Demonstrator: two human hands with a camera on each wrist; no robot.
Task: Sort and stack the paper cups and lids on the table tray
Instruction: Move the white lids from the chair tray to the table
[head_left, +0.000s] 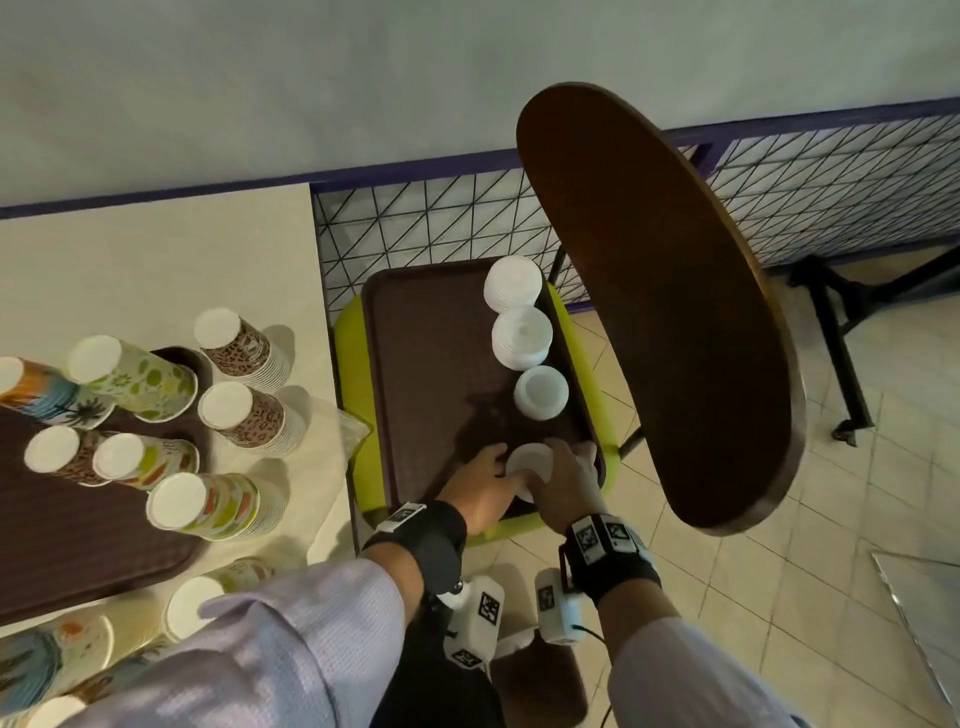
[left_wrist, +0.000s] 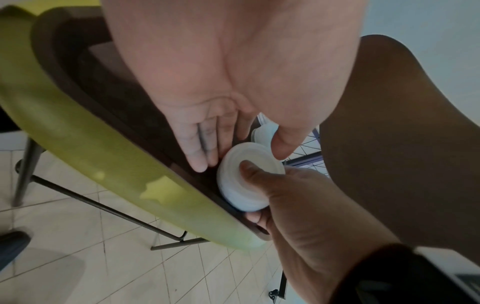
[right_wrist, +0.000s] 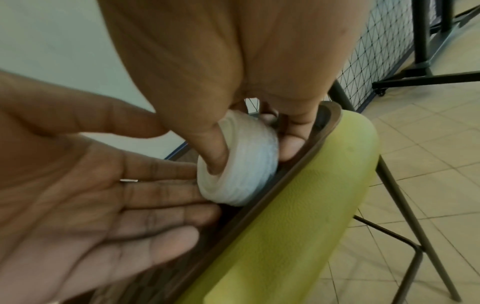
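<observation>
A short stack of white lids (head_left: 530, 465) (left_wrist: 241, 185) (right_wrist: 244, 172) sits at the near right corner of the brown tray (head_left: 426, 364) (right_wrist: 298, 164). My right hand (head_left: 563, 480) (left_wrist: 298, 205) pinches it, thumb (right_wrist: 215, 152) pressed into the top and fingers behind it. My left hand (head_left: 480, 486) (right_wrist: 116, 185) lies flat beside the stack, its straight fingers (left_wrist: 202, 148) touching the side. Three more lid stacks (head_left: 511, 283) (head_left: 521, 338) (head_left: 541, 392) line the tray's right edge.
The tray rests on a yellow-green chair seat (head_left: 353, 364) with a dark brown backrest (head_left: 660, 312) to the right. On the white table (head_left: 156, 270) at left, several upturned stacks of patterned paper cups (head_left: 239, 415) stand around a second brown tray (head_left: 78, 535). A wire mesh panel (head_left: 441, 218) stands behind.
</observation>
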